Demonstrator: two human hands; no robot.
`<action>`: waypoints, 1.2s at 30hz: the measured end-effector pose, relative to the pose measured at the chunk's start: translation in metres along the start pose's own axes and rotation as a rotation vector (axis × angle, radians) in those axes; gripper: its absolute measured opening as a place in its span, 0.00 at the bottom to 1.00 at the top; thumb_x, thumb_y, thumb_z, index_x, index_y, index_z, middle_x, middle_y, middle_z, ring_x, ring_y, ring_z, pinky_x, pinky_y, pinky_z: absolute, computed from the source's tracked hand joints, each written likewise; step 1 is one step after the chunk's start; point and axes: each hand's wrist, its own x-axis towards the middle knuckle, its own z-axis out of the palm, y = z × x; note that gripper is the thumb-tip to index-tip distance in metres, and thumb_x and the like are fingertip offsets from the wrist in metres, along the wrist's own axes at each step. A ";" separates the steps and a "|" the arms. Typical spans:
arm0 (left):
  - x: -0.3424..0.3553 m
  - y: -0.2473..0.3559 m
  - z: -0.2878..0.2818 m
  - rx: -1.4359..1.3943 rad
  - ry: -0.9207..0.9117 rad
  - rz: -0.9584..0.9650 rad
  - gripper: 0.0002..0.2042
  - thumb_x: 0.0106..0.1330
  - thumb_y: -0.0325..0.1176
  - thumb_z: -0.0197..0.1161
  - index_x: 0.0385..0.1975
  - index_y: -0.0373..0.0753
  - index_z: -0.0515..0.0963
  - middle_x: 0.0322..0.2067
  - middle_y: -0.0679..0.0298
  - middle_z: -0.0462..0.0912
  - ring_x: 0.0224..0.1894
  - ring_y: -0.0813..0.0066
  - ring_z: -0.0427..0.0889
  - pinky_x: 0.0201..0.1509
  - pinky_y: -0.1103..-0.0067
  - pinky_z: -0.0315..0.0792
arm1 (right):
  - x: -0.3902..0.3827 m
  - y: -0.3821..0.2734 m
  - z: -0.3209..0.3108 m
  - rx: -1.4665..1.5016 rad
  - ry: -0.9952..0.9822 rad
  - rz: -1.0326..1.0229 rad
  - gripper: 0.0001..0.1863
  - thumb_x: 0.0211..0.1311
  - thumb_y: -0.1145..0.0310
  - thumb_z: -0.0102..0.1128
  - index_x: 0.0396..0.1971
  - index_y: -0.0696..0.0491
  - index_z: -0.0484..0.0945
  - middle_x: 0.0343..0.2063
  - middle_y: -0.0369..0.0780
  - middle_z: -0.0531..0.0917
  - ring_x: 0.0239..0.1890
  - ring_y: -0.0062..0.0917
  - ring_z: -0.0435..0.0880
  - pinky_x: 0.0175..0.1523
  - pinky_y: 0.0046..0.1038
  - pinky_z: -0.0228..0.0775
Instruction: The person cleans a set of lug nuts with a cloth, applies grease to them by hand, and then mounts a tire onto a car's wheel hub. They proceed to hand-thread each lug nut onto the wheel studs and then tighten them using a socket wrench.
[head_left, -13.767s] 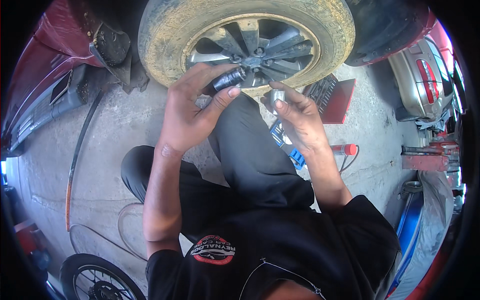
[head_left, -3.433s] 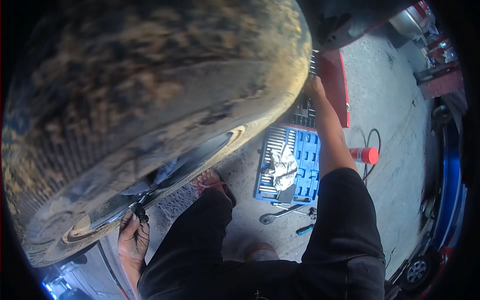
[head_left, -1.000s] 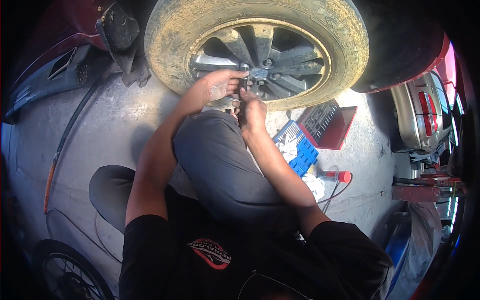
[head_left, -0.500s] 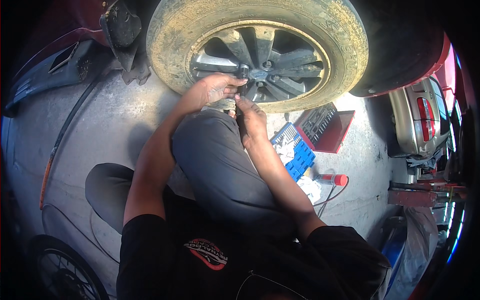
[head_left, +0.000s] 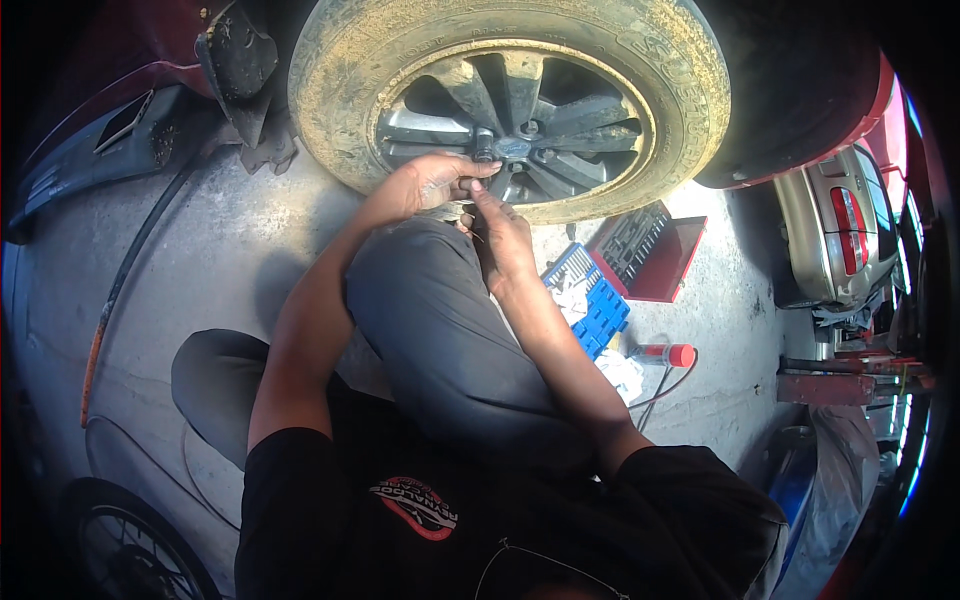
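Note:
A dark socket wrench (head_left: pixel 484 147) stands against the spokes left of the hub of a mud-caked wheel (head_left: pixel 330 110). My left hand (head_left: pixel 432 184) closes around it just below its head, with fingers pointing right. Meeting it from below, my right hand (head_left: pixel 508 240) is closed too, its thumb near the left fingertips. What lies inside the right hand's grip is mostly hidden; a dark handle seems to run there. My raised knee (head_left: pixel 420 290) is right under both hands.
On the floor to the right lie a blue socket case (head_left: pixel 602 322), a red metal toolbox (head_left: pixel 682 262) and a red-capped clear container (head_left: pixel 668 356). A hose (head_left: pixel 128 262) curves along the left. A spoked wheel (head_left: pixel 130 540) is at lower left, a beige car (head_left: pixel 835 235) at far right.
The view has shifted slightly. My hands have drawn a little closer together, and less of the wrench shows between them. The wheel stays in place.

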 end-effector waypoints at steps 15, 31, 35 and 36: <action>-0.012 0.002 0.011 0.070 0.013 0.083 0.18 0.64 0.36 0.70 0.51 0.38 0.76 0.45 0.65 0.81 0.39 0.78 0.79 0.34 0.76 0.74 | 0.014 0.005 -0.013 0.113 -0.063 0.055 0.23 0.72 0.50 0.51 0.48 0.56 0.75 0.30 0.38 0.79 0.27 0.21 0.79 0.34 0.22 0.74; -0.003 0.003 0.006 -0.079 -0.074 0.059 0.06 0.65 0.32 0.66 0.37 0.40 0.77 0.38 0.67 0.81 0.47 0.74 0.78 0.52 0.75 0.75 | 0.012 -0.011 -0.014 0.177 -0.159 0.100 0.14 0.71 0.61 0.53 0.43 0.57 0.72 0.30 0.39 0.78 0.25 0.23 0.79 0.32 0.22 0.79; -0.002 0.005 0.008 -0.023 -0.098 0.056 0.14 0.69 0.35 0.63 0.49 0.36 0.77 0.40 0.63 0.82 0.38 0.75 0.80 0.39 0.78 0.75 | 0.016 -0.018 -0.003 0.021 -0.016 0.075 0.14 0.71 0.60 0.48 0.39 0.57 0.73 0.28 0.38 0.77 0.21 0.20 0.73 0.24 0.21 0.70; 0.003 0.004 0.004 0.004 -0.122 0.072 0.13 0.69 0.37 0.63 0.48 0.36 0.77 0.39 0.64 0.82 0.37 0.75 0.79 0.38 0.78 0.74 | 0.021 -0.020 -0.001 -0.031 0.001 0.075 0.14 0.71 0.60 0.48 0.38 0.56 0.74 0.27 0.37 0.77 0.21 0.19 0.72 0.23 0.21 0.68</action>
